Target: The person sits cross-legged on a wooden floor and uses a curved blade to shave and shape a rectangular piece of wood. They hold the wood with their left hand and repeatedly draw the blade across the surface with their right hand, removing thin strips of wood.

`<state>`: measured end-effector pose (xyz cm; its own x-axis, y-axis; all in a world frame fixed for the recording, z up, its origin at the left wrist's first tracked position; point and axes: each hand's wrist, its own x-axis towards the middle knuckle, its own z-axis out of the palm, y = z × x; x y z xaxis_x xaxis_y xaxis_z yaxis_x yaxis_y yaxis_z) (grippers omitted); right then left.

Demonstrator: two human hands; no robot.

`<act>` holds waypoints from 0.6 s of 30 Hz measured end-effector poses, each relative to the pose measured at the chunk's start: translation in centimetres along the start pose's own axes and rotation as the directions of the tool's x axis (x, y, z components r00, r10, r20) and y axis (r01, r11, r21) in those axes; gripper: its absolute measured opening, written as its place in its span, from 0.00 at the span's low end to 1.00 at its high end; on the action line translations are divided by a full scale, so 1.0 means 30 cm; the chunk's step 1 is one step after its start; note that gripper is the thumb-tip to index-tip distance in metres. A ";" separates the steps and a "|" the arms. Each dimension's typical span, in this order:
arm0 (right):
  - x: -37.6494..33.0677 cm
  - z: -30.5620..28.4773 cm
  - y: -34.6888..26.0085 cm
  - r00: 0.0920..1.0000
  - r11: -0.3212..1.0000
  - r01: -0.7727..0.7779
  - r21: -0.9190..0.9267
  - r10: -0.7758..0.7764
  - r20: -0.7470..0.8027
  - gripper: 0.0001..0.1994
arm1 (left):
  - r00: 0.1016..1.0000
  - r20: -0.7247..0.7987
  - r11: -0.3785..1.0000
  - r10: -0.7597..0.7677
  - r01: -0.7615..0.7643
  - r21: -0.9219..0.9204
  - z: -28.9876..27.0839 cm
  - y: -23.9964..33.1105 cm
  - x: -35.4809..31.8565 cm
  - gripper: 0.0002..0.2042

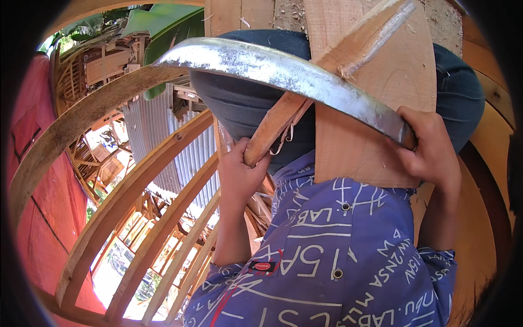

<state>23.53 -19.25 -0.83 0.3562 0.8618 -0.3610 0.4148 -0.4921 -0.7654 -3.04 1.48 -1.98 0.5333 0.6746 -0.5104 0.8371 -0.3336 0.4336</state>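
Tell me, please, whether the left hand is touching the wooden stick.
Touching. The head view shows the left hand closed around the near end of the wooden stick, its thumb against the wood.

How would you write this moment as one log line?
left hand: gripping wooden stick | right hand: gripping curved metal blade near one end | blade: crosses over stick | wide board: beneath both

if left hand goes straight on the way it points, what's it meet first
Beyond the wooden stick it grips, the left hand would likely meet the dark trouser leg first; depth is unclear, so the curved metal blade might come sooner.
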 end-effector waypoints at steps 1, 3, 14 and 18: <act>0.019 -0.005 0.020 0.999 0.999 -0.017 0.030 0.016 0.030 0.12 | 1.000 -0.005 0.999 -0.012 0.011 -0.046 0.029 0.002 0.024 0.13; 0.064 -0.011 0.048 0.999 0.999 0.003 0.032 -0.004 0.033 0.11 | 0.999 -0.039 0.998 0.004 -0.006 -0.060 0.074 -0.005 0.067 0.10; 0.097 0.063 0.069 0.950 0.889 -0.046 -0.456 -0.101 -0.294 0.11 | 1.000 0.004 0.985 -0.010 0.010 -0.173 0.152 -0.091 0.110 0.11; 0.095 0.072 0.117 0.909 0.911 -0.060 -0.409 -0.120 -0.400 0.11 | 0.974 0.130 0.949 -0.185 0.211 -0.235 0.153 -0.058 0.136 0.11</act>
<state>24.20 -18.26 -5.70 0.6088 0.7930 -0.0230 0.6989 -0.5499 -0.4573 -1.76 1.80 -8.23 0.3810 0.6330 -0.6739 0.8781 -0.0196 0.4780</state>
